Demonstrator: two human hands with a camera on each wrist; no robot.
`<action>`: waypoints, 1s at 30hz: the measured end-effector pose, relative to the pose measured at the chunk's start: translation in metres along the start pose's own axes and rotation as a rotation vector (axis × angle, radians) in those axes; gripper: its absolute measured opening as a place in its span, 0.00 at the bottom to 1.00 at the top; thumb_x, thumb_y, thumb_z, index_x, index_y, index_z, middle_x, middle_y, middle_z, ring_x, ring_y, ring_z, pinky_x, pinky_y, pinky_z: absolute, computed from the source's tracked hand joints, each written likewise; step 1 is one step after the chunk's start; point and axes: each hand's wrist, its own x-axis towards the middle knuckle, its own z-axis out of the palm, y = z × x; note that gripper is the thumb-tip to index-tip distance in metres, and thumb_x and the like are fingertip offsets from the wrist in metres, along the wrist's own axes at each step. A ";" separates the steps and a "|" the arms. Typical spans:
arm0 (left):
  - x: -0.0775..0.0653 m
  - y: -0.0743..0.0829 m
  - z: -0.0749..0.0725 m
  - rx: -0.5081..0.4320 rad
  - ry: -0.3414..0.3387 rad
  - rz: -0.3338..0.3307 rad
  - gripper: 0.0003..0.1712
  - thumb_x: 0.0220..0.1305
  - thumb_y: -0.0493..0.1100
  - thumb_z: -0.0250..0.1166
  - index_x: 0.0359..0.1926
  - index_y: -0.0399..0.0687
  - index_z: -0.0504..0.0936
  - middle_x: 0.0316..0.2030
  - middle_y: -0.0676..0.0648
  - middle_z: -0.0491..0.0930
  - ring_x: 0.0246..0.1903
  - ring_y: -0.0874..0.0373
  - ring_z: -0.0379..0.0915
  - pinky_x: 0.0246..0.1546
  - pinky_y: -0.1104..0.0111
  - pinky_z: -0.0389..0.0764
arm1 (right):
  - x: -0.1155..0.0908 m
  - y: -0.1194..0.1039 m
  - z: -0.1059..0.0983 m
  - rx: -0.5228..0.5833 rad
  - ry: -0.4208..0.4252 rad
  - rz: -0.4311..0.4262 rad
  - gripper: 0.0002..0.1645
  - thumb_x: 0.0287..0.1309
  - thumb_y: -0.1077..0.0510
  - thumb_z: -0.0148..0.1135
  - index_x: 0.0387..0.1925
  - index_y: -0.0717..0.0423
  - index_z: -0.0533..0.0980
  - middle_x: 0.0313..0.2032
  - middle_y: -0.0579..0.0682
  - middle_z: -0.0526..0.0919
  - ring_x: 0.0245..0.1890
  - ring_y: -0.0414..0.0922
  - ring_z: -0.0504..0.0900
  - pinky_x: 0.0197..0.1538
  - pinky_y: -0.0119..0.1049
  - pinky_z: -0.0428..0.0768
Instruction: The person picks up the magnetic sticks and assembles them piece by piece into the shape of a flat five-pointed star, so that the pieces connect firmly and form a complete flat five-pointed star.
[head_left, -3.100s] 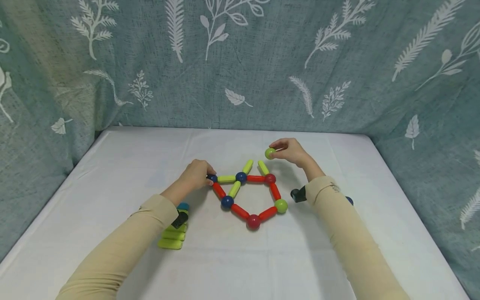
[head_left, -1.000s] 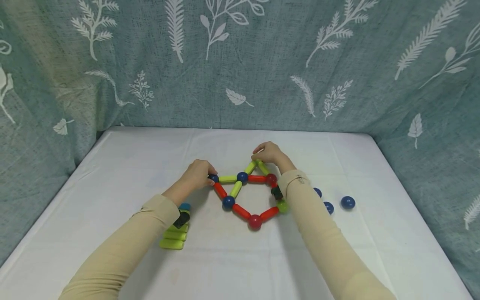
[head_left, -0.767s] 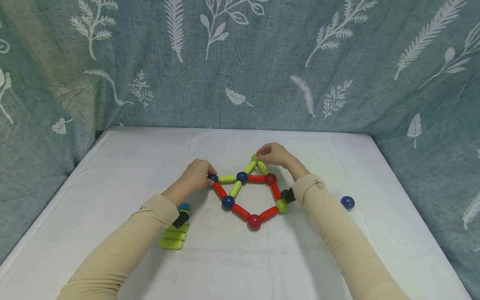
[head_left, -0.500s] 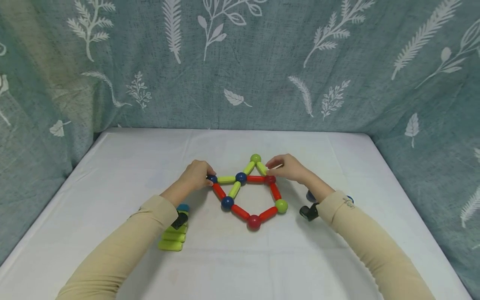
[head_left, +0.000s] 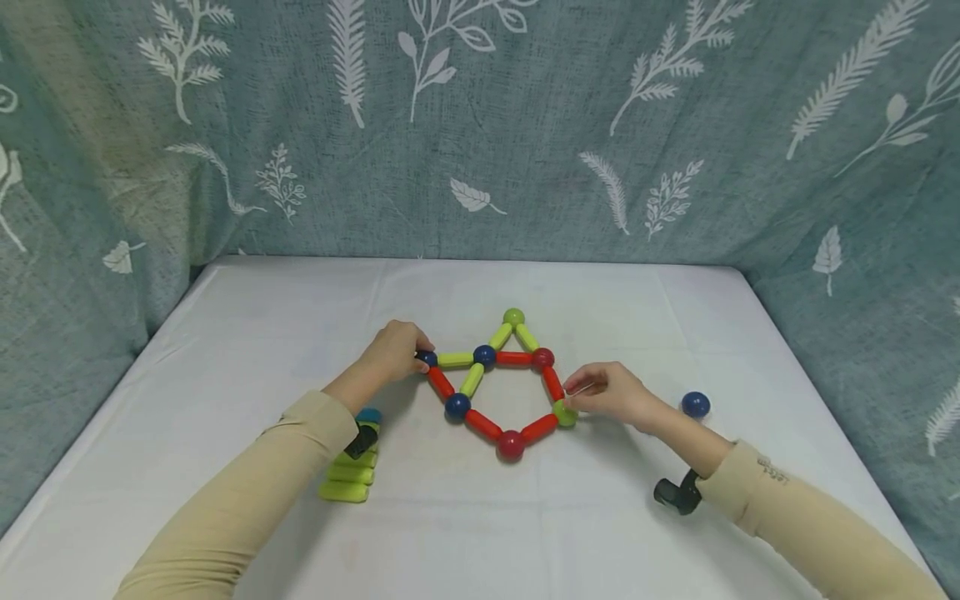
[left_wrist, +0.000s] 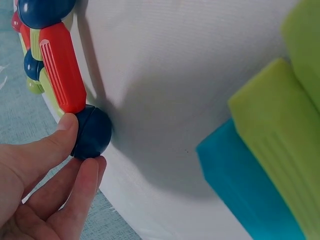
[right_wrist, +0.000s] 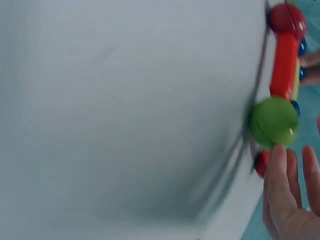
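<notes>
A flat frame of magnetic rods and balls lies on the white tabletop, its red rods (head_left: 482, 426) and green rods (head_left: 455, 360) joined by balls. My left hand (head_left: 390, 352) pinches the blue ball (left_wrist: 95, 132) at the frame's left corner between thumb and fingers. At the right corner, my right hand (head_left: 611, 393) is beside a green ball (head_left: 563, 415); in the right wrist view its fingers are spread, one tip at the ball (right_wrist: 273, 121). Another green ball (head_left: 513, 317) tops the far triangle. A red ball (head_left: 511, 445) forms the near corner.
Several loose green rods (head_left: 345, 490) and a blue rod (head_left: 369, 415) lie in a row by my left wrist, partly under its camera. A loose blue ball (head_left: 695, 405) sits beyond my right forearm. A patterned curtain (head_left: 480, 133) hangs behind the table.
My right hand has set the green ball on the tips of the two far green rods, let go, and moved nearer and right to the right-corner green ball. The left hand stays put.
</notes>
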 end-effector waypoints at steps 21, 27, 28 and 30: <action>-0.007 -0.003 -0.001 0.028 -0.033 0.052 0.15 0.52 0.35 0.68 0.42 0.32 0.82 0.39 0.40 0.82 0.45 0.46 0.74 0.48 0.58 0.73 | 0.001 0.002 0.013 -0.033 0.138 0.082 0.16 0.47 0.55 0.69 0.37 0.60 0.80 0.32 0.49 0.81 0.34 0.44 0.77 0.33 0.34 0.76; -0.019 -0.005 -0.003 -0.015 -0.063 0.070 0.15 0.50 0.35 0.69 0.40 0.31 0.82 0.35 0.40 0.82 0.40 0.47 0.76 0.44 0.58 0.75 | 0.016 0.000 0.007 0.014 0.213 0.143 0.17 0.48 0.58 0.67 0.41 0.61 0.79 0.38 0.54 0.81 0.39 0.48 0.78 0.39 0.37 0.77; -0.021 -0.005 -0.003 -0.024 -0.066 0.064 0.15 0.49 0.35 0.69 0.39 0.32 0.82 0.35 0.40 0.82 0.39 0.48 0.76 0.43 0.58 0.76 | 0.019 0.000 0.007 0.031 0.227 0.155 0.17 0.48 0.58 0.67 0.42 0.61 0.79 0.40 0.55 0.81 0.40 0.49 0.78 0.40 0.38 0.77; -0.024 -0.004 -0.001 -0.038 -0.073 0.057 0.15 0.48 0.37 0.70 0.39 0.33 0.82 0.33 0.41 0.81 0.36 0.50 0.77 0.41 0.60 0.76 | 0.025 0.001 0.005 0.068 0.256 0.183 0.18 0.49 0.58 0.67 0.43 0.61 0.78 0.42 0.56 0.80 0.42 0.50 0.77 0.41 0.38 0.77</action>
